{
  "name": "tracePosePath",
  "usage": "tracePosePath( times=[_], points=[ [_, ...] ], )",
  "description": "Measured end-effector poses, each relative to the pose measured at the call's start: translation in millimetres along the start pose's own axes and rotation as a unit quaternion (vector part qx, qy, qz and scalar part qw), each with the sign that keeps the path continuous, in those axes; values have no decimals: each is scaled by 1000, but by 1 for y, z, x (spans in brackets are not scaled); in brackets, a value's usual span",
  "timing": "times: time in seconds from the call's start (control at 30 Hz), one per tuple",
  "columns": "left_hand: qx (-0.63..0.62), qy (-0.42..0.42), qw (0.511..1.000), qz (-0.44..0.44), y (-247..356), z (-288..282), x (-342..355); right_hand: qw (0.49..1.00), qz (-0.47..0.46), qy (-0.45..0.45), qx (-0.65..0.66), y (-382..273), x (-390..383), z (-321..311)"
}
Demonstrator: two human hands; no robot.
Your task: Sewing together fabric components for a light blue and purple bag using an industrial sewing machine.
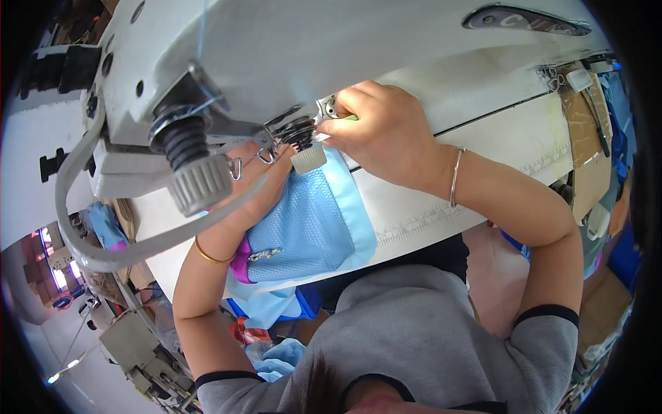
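Note:
A light blue mesh fabric piece [300,224] with a smooth blue border and purple edging lies on the bed of a white sewing machine [386,41]. My left hand [265,190] is at its left side, close to the needle area; tension knobs and a wire guide hide its fingers. My right hand [386,127] is closed in a pinch beside the needle area, just above the fabric's blue border. A small green tip [352,117] shows by its thumb and index finger, but what it belongs to cannot be made out.
A grey ribbed knob [200,183] and a curved grey tube [96,259] stand out in front of the left forearm. The white table [427,207] carries a printed ruler. Blue fabric [276,355] lies below the table edge; cardboard [586,145] is at right.

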State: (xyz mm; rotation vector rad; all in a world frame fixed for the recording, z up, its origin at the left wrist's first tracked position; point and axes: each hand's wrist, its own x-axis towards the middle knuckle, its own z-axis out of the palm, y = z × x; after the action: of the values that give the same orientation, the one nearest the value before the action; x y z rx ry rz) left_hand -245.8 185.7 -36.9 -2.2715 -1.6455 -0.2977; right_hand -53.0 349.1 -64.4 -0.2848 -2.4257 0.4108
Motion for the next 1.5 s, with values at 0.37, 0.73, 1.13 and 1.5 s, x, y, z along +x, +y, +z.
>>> tracePosePath(
  times=[0.37, 0.73, 1.13, 1.5],
  points=[
    [-6, -20, 1000, -20, 3, -7, 3, 999, -12, 18, -32, 2, 3, -1],
    [-51, -55, 994, -83, -1, 11, -10, 1000, 14, 7, -23, 8, 3, -5],
    [-204, -5, 977, -62, -8, 2, 4, 999, -9, 3, -31, 1, 7, -4],
    [-144, 89, 985, 21, -14, 10, 8, 999, -1, -23, -37, 2, 4, -10]
  ],
)
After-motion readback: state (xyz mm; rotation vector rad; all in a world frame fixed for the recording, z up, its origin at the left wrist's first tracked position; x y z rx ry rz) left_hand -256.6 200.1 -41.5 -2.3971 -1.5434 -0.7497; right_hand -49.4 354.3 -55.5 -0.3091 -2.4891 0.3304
